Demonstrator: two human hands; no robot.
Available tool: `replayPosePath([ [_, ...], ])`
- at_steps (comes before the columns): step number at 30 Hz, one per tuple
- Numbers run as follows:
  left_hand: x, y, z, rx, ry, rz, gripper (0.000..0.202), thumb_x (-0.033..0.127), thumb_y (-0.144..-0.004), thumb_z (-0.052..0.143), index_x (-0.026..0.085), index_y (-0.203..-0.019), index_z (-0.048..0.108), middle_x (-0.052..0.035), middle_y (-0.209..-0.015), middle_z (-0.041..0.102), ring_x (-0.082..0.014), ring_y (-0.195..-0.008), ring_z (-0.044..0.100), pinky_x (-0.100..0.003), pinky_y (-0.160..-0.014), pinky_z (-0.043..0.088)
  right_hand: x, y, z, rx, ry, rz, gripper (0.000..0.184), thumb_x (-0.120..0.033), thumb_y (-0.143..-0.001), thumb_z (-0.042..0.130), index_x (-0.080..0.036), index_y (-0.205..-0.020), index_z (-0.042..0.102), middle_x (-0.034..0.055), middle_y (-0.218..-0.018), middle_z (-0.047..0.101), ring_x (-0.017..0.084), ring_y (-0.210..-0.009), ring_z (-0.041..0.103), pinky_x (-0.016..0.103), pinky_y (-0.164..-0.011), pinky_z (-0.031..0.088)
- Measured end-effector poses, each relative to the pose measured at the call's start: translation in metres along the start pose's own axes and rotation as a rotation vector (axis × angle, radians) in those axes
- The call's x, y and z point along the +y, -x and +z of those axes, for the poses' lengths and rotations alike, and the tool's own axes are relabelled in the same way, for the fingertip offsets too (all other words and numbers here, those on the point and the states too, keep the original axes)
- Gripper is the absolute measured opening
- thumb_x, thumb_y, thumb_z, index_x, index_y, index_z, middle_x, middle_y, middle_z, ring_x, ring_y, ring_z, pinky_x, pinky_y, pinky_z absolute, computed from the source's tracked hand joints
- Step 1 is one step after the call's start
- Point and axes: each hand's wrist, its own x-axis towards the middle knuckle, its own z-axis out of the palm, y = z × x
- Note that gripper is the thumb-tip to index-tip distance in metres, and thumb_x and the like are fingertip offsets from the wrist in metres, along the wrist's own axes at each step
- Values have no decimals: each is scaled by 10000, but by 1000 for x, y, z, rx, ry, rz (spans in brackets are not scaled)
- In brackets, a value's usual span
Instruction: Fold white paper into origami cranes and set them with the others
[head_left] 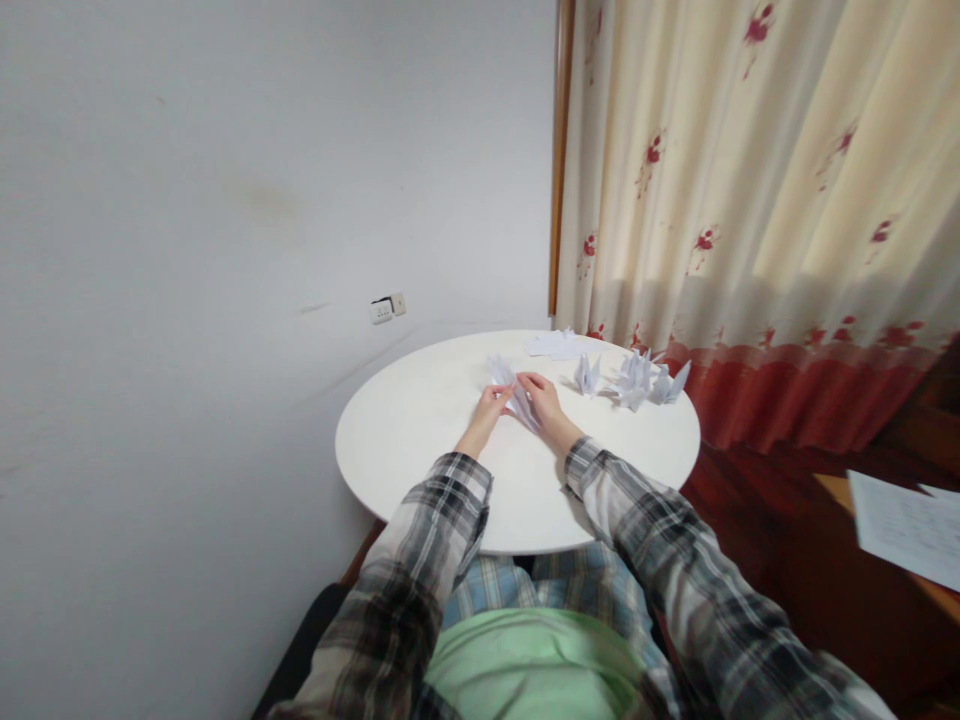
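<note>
Between my hands, just above the white round table, is a folded piece of white paper, narrow and creased. My left hand pinches its left side with thumb and fingers. On the other side, my right hand grips the paper's right edge, its fingertips almost meeting those of the left. The far end of the paper is blurred. To the right of my right hand stands a folded paper crane, with a cluster of more paper cranes beyond it.
Flat white paper sheets lie at the table's far edge. A wall with a socket is at the left, and a flowered curtain hangs behind. Printed sheets rest on a wooden surface at lower right.
</note>
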Motion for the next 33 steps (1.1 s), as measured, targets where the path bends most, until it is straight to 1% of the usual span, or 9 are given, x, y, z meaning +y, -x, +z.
replayPosePath([
  [3,0,1,1,-58,27,-14,490,522,-767,741,146,-1064,637,-76,-1002,707,-171,-855,640,-291,-774,495,-5,3,0,1,-42,95,400,-588,-703,645,-196,-736,716,73,-807,734,188,-766,612,308,-711,453],
  [5,1,0,2,-48,57,-25,514,518,-751,758,140,-1077,637,-75,-976,715,-180,-842,642,-301,-789,491,-8,4,1,-3,-38,126,316,-515,-652,697,-203,-696,725,57,-765,736,186,-742,610,304,-698,453],
  [8,3,1,3,7,106,-47,369,394,-769,750,145,-1019,642,-62,-923,716,-190,-832,642,-307,-809,486,-12,4,1,-9,-25,95,170,-350,-574,739,-213,-676,732,25,-723,728,175,-720,599,308,-732,463],
  [12,8,3,5,34,112,-42,166,239,-829,621,158,-970,652,-47,-904,719,-190,-824,641,-308,-830,488,-14,6,3,-13,-58,97,166,-244,-548,728,-202,-709,729,13,-704,712,166,-701,606,318,-757,478],
  [17,10,4,4,96,4,-13,118,194,-819,562,175,-901,645,-19,-835,692,-181,-800,627,-300,-851,477,-17,8,7,17,-140,144,206,-204,-514,712,-196,-719,701,-3,-669,682,144,-660,577,298,-696,457],
  [22,10,2,1,114,-90,3,102,182,-793,549,185,-858,627,-22,-835,683,-187,-803,623,-319,-862,485,-23,9,7,-14,-101,198,211,-200,-531,709,-203,-741,683,-19,-636,641,138,-640,553,287,-651,435],
  [26,7,0,-2,180,-143,10,91,159,-789,552,197,-832,623,-47,-892,706,-205,-888,650,-338,-942,485,-24,9,6,-30,-46,224,102,-199,-605,635,-216,-694,682,5,-650,643,153,-654,570,280,-619,417],
  [31,8,1,-4,203,-132,118,270,109,-763,566,211,-987,678,-53,-1126,729,-195,-1080,652,-307,-1031,458,-21,9,5,-23,-5,248,146,-171,-585,569,-224,-659,684,3,-598,623,150,-599,533,278,-579,396],
  [33,10,1,-5,189,-122,135,297,104,-761,560,209,-1000,700,-54,-1148,731,-194,-1092,651,-303,-1030,460,-21,9,5,-5,6,254,139,-166,-579,570,-222,-649,677,-1,-591,610,144,-584,509,278,-570,382],
])
